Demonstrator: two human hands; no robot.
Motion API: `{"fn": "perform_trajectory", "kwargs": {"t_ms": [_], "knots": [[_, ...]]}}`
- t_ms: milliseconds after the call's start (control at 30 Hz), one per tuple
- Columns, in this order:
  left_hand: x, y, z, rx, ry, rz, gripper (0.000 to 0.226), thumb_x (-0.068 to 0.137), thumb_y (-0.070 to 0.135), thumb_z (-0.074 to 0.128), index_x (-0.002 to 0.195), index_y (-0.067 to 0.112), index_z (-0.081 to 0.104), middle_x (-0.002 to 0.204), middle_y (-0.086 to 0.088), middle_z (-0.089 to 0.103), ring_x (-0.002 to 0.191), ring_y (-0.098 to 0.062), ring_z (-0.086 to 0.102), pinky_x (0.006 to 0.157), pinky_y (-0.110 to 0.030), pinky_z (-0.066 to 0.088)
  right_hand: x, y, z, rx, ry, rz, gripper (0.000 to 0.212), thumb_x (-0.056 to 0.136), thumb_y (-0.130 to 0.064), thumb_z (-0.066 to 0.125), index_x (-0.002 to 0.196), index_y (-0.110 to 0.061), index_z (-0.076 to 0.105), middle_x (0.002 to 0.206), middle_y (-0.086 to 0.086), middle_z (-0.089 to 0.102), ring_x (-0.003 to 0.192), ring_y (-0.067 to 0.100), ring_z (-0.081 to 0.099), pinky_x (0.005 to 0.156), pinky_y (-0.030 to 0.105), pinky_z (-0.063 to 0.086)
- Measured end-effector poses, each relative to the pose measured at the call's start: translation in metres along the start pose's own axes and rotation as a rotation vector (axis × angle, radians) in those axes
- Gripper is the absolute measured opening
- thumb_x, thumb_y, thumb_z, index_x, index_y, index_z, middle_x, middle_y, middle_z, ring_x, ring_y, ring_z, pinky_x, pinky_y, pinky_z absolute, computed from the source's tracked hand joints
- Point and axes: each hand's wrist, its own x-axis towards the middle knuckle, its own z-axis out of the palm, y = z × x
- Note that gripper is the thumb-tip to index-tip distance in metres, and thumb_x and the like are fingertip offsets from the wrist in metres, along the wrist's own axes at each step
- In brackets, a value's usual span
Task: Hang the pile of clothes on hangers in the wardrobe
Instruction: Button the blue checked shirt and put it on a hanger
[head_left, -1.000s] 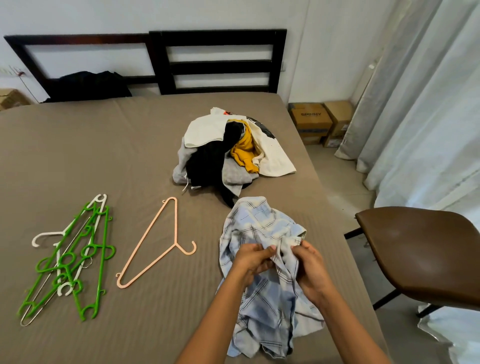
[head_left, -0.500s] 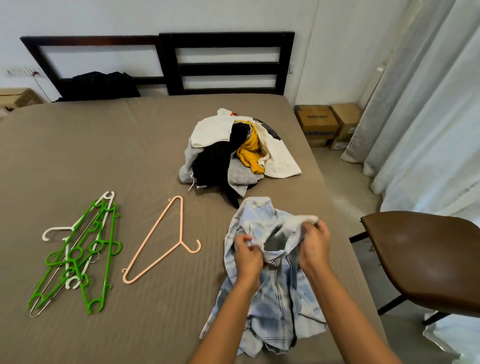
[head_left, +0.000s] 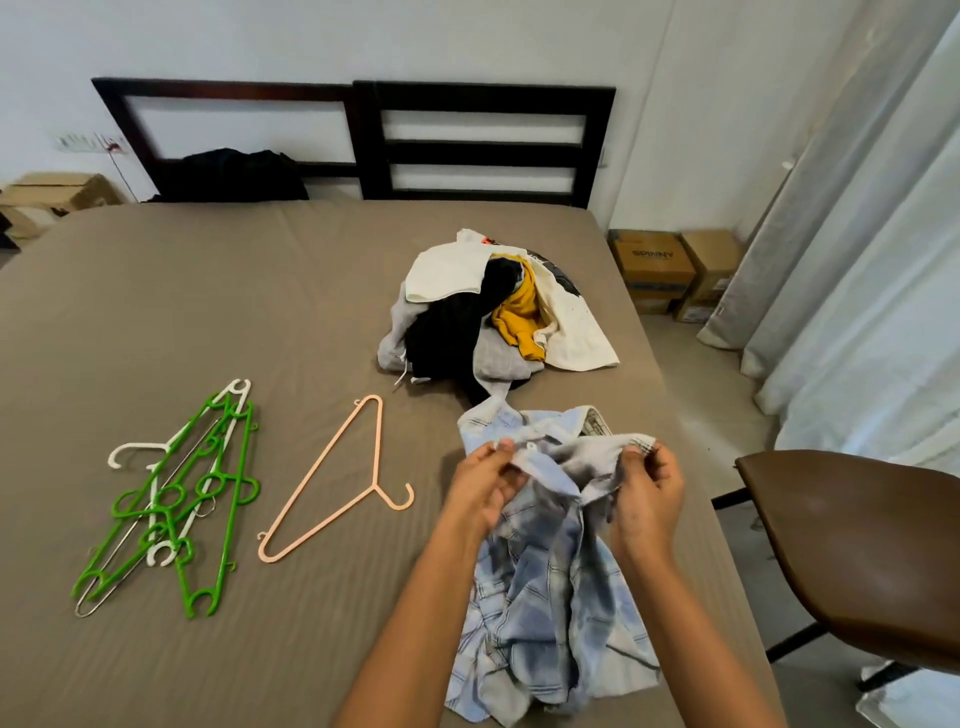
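Note:
A crumpled blue-and-white plaid shirt lies at the near right of the bed. My left hand and my right hand each grip its top edge near the collar and hold that edge spread apart a little above the bed. Just left of the shirt lies a single peach hanger, flat, hook toward me. Further left is a stack of green and white hangers. Beyond the shirt sits the pile of clothes, with white, black, grey and mustard pieces.
The bed has a brown sheet and a dark headboard. A black garment rests by the headboard. A brown chair stands at the right, with curtains and cardboard boxes behind it.
My hands have moved apart and up from bunching the shirt's middle to holding its top edge spread out. The view has shifted slightly.

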Motion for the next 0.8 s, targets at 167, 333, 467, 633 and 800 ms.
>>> {"fn": "perform_trajectory", "kwargs": {"t_ms": [167, 333, 467, 633, 800], "knots": [[-0.027, 0.000, 0.003, -0.696, -0.186, 0.047, 0.020, 0.095, 0.014, 0.043, 0.093, 0.011, 0.062, 0.076, -0.004, 0.073, 0.067, -0.013, 0.071, 0.058, -0.027, 0.059, -0.013, -0.019, -0.003, 0.145, -0.098, -0.036, 0.014, 0.094, -0.004, 0.051, 0.097, -0.011, 0.063, 0.079, -0.006, 0.069, 0.073, 0.008, 0.063, 0.066, 0.023, 0.055], [-0.013, -0.034, -0.008, -0.771, 0.129, -0.235, 0.027, 0.101, 0.006, 0.035, 0.118, 0.003, 0.055, 0.093, -0.017, 0.070, 0.044, -0.026, 0.064, 0.035, -0.031, 0.050, -0.010, -0.004, -0.003, -0.202, -0.133, 0.176, 0.019, 0.088, 0.004, 0.051, 0.083, -0.009, 0.063, 0.070, 0.006, 0.063, 0.059, 0.018, 0.056, 0.056, 0.031, 0.048], [-0.026, -0.038, -0.009, -0.547, 0.092, -0.229, 0.015, 0.095, 0.000, 0.048, 0.104, -0.001, 0.059, 0.071, -0.015, 0.071, 0.051, -0.021, 0.067, 0.044, -0.027, 0.055, -0.016, 0.003, -0.012, -0.267, -0.146, 0.172, 0.022, 0.086, 0.005, 0.055, 0.071, -0.010, 0.060, 0.058, 0.006, 0.056, 0.051, 0.016, 0.046, 0.044, 0.024, 0.038], [-0.040, -0.029, -0.013, -0.203, -0.129, -0.047, 0.022, 0.087, -0.006, 0.056, 0.108, 0.001, 0.061, 0.082, -0.010, 0.074, 0.070, -0.016, 0.071, 0.062, -0.027, 0.059, -0.025, -0.009, -0.020, -0.209, -0.362, 0.160, 0.012, 0.081, 0.003, 0.066, 0.083, -0.008, 0.069, 0.067, 0.007, 0.069, 0.053, 0.013, 0.061, 0.045, 0.020, 0.047], [-0.047, -0.029, -0.014, 0.128, -0.150, 0.032, 0.021, 0.084, 0.007, 0.067, 0.104, 0.008, 0.065, 0.091, -0.010, 0.073, 0.077, -0.017, 0.070, 0.068, -0.025, 0.058, -0.026, -0.010, -0.023, -0.273, -0.388, 0.147, 0.014, 0.076, 0.003, 0.073, 0.080, -0.009, 0.067, 0.068, 0.009, 0.069, 0.057, 0.014, 0.061, 0.051, 0.022, 0.048]]}}
